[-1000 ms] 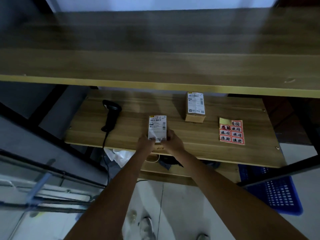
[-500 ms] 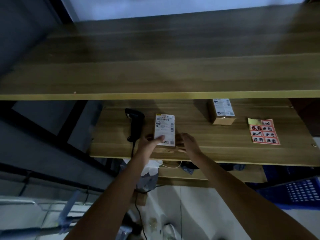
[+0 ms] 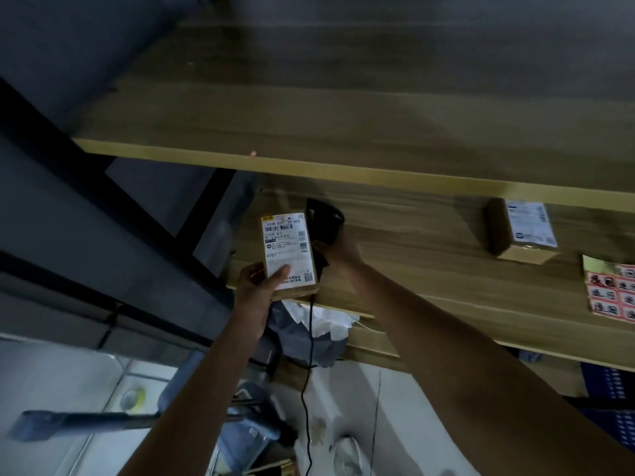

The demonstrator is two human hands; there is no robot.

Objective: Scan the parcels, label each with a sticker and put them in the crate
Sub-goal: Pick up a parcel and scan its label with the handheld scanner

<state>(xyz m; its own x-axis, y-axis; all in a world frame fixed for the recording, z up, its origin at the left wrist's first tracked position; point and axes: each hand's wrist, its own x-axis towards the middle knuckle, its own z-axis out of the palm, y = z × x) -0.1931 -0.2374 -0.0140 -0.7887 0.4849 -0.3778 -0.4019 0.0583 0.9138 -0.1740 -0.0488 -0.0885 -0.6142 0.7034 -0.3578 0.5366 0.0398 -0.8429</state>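
Note:
My left hand (image 3: 258, 286) grips a small cardboard parcel (image 3: 288, 250) by its lower end, thumb on the white shipping label, at the left end of the wooden shelf (image 3: 429, 269). Just right of the parcel, my right hand (image 3: 340, 250) is curled round the handle of the black barcode scanner (image 3: 324, 219), whose cable hangs down past the shelf edge. A second labelled parcel (image 3: 522, 231) lies on the shelf to the right. The red sticker sheet (image 3: 610, 292) sits at the right edge. Part of the blue crate (image 3: 611, 393) shows under the shelf at the lower right.
An upper wooden shelf (image 3: 343, 166) overhangs the work shelf closely. A black metal frame (image 3: 103, 187) stands on the left. Crumpled bags and papers (image 3: 309, 334) lie below the shelf, with more clutter and a shoe on the pale floor.
My left hand has taken the parcel alone and lifted it leftward. My right hand left the parcel and closed on the scanner. The view swung to the left.

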